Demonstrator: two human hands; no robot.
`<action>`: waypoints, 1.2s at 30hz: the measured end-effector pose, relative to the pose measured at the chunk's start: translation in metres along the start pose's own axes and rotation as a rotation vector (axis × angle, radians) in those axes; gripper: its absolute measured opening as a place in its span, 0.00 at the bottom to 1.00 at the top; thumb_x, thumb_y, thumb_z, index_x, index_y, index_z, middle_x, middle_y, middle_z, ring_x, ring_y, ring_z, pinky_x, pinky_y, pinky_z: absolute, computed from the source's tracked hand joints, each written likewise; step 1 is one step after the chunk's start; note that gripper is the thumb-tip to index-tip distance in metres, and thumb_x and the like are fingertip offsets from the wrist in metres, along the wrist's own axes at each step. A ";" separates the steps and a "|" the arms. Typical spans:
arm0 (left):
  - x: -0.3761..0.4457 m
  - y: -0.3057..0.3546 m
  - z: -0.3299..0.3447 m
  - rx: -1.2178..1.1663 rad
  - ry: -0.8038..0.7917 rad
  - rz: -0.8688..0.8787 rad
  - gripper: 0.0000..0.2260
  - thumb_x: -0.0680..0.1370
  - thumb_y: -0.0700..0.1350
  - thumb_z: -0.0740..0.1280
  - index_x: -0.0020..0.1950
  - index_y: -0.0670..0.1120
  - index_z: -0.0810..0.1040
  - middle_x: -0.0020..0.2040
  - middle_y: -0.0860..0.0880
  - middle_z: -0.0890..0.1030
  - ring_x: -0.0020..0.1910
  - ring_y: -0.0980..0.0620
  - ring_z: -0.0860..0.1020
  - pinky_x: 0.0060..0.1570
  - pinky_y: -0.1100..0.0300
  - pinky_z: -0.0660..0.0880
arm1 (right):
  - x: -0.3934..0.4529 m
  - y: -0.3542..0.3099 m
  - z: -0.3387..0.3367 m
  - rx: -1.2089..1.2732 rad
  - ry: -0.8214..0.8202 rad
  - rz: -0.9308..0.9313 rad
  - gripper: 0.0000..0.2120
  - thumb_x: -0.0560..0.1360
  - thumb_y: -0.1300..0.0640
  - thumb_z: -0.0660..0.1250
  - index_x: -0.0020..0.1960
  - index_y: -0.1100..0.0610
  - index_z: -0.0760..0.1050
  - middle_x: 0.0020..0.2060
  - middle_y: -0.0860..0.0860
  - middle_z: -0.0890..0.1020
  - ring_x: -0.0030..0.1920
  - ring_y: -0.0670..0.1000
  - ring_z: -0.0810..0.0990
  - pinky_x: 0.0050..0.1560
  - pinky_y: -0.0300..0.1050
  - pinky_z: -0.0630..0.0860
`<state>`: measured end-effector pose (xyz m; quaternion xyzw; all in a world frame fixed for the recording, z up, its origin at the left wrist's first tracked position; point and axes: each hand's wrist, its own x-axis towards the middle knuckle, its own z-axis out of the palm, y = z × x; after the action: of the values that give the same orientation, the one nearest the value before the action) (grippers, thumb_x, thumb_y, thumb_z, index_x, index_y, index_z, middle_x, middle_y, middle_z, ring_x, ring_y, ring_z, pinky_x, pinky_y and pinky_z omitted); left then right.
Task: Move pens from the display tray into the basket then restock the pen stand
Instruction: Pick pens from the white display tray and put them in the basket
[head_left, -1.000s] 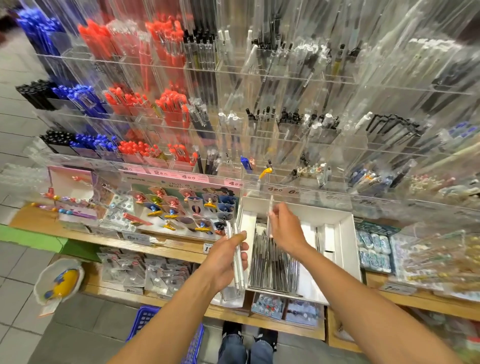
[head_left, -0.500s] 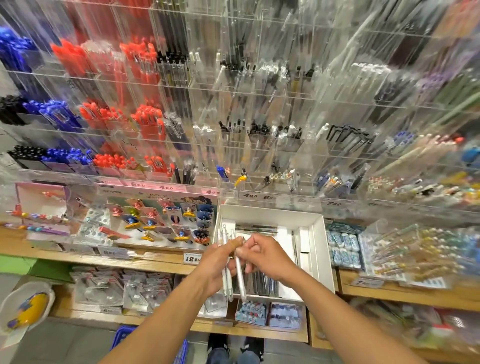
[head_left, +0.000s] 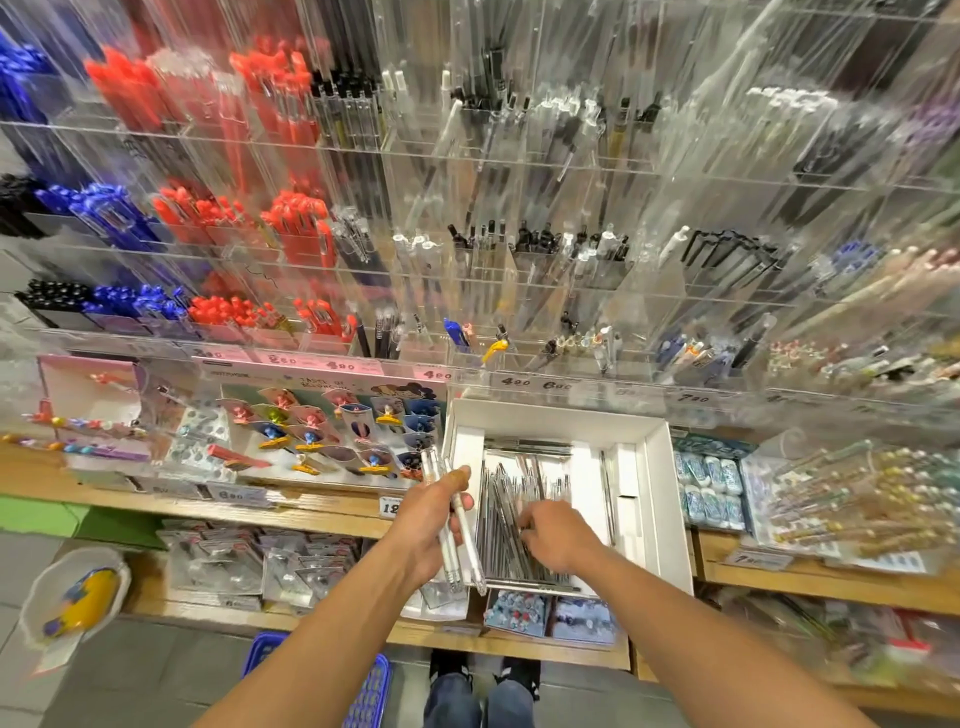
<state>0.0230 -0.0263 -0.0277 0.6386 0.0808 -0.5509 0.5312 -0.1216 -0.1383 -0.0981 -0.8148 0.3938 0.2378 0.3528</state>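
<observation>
The right hand (head_left: 550, 535) has dropped back into the display tray (head_left: 660, 499), fingers curling among pens (head_left: 511, 499), while the left hand (head_left: 434, 525) grips a growing bundle (head_left: 457, 525).

place: stationery shop | evidence: tall clear acrylic pen stand (head_left: 519, 208) held sorted red, blue and black pens | handwritten price labels (head_left: 340, 365) ran along its front | packaged goods lay on wooden shelves (head_left: 322, 512)

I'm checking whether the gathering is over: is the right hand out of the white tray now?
No. The right hand reaches into the white tray, fingers among the loose pens, while the left hand grips a bundle of clear pens.
</observation>
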 end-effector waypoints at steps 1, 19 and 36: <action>0.001 0.000 -0.001 0.000 0.001 0.003 0.10 0.79 0.48 0.69 0.52 0.42 0.77 0.29 0.51 0.76 0.25 0.56 0.65 0.24 0.64 0.66 | 0.001 -0.002 0.002 -0.031 0.023 0.008 0.14 0.80 0.61 0.61 0.64 0.55 0.76 0.60 0.54 0.80 0.58 0.55 0.79 0.61 0.49 0.76; 0.008 0.002 -0.007 0.004 0.007 0.010 0.12 0.79 0.48 0.68 0.57 0.40 0.78 0.30 0.51 0.76 0.29 0.56 0.67 0.27 0.63 0.65 | 0.005 -0.031 0.018 -0.310 0.288 0.233 0.09 0.75 0.68 0.66 0.52 0.60 0.78 0.41 0.52 0.83 0.40 0.51 0.83 0.34 0.43 0.78; 0.007 0.002 -0.002 0.064 0.019 0.015 0.15 0.78 0.47 0.70 0.59 0.38 0.77 0.30 0.51 0.76 0.24 0.56 0.65 0.26 0.62 0.65 | 0.011 -0.028 0.019 0.135 0.223 0.352 0.12 0.79 0.56 0.63 0.37 0.55 0.71 0.34 0.48 0.76 0.31 0.46 0.74 0.25 0.38 0.65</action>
<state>0.0282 -0.0295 -0.0321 0.6610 0.0632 -0.5433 0.5137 -0.0948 -0.1164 -0.1064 -0.7294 0.5814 0.1774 0.3138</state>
